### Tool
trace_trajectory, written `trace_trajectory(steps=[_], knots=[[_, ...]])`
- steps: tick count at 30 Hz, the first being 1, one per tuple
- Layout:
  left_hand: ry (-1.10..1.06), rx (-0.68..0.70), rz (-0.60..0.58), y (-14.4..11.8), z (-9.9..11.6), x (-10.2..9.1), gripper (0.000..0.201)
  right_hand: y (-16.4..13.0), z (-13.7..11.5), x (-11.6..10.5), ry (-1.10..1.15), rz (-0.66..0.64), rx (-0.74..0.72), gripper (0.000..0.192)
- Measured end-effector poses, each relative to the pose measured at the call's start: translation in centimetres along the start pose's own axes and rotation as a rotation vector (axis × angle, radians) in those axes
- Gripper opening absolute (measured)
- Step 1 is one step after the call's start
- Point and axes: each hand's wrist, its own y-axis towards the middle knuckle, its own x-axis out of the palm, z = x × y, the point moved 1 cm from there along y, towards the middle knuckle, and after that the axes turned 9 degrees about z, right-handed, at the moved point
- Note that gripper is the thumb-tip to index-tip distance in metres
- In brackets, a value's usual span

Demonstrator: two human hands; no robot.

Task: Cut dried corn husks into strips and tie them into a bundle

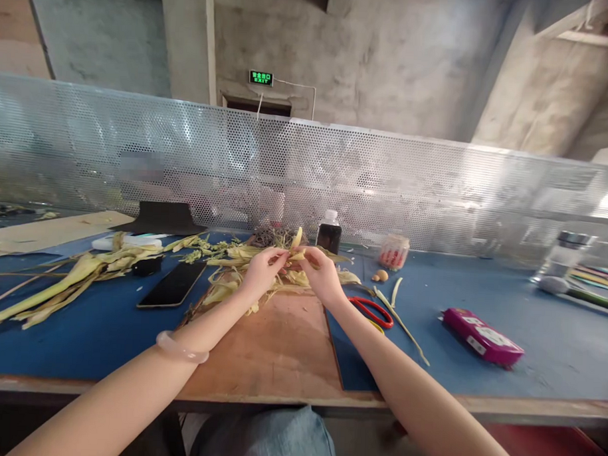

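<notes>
Both arms reach forward over a brown wooden board (274, 353). My left hand (263, 270) and my right hand (321, 272) come close together, fingers pinched on a pale yellow strip of dried husk (297, 240) that sticks up between them. What exactly each fingertip grips is partly hidden. Around and beneath the hands lie more dried husks (227, 288), loose and curled. Just behind the right hand stands a bottle of dark liquid (329, 234) with a white cap. Red-handled scissors (375, 313) lie beside my right forearm.
Left of the board are a black phone (172, 284) and a long dried stalk (77, 280). To the right lie a purple tissue pack (482, 336), a thin stem (403, 324) and a jar (393, 251). A perforated metal screen (409, 192) closes off the table's back.
</notes>
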Motion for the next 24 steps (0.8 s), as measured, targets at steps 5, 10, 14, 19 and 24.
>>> trace_trajectory(steps=[5, 10, 14, 19, 24], knots=[[-0.069, -0.016, 0.020, -0.05, -0.02, 0.00, 0.024, 0.09, -0.86, -0.25, -0.187, -0.001, -0.094, 0.014], [-0.047, 0.004, 0.032, -0.27, 0.30, 0.11, 0.024, 0.19, -0.71, -0.25, -0.258, 0.042, -0.126, 0.014], [-0.092, -0.013, 0.015, -0.50, 0.36, 0.35, 0.025, 0.13, -0.63, -0.30, -0.308, 0.077, -0.160, 0.013], [-0.150, -0.118, -0.073, -0.68, 0.17, 0.74, 0.032, -0.03, -0.65, -0.42, -0.319, 0.089, -0.193, 0.013], [-0.197, -0.193, -0.151, -0.93, 0.27, 0.92, 0.041, -0.02, -0.17, -0.48, -0.289, 0.066, -0.180, 0.017]])
